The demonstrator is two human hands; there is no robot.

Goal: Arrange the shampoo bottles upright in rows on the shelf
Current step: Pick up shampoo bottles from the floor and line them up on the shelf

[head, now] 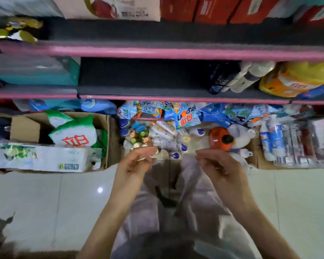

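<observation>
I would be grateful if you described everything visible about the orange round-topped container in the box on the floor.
The orange container is seen from above as a glossy, plastic-looking dome with a dark cap at its right side. It sits in the cardboard box below the bottom shelf, among white bottles with blue caps, with a white rounded item pressed against its right. Blue detergent bags lie just behind it. Neither hand touches it; the right hand hovers just in front.

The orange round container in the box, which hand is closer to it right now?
Right. The right hand is just below the orange round container, slightly left of it. The left hand is well off to its left, over the small bottle caps.
</observation>
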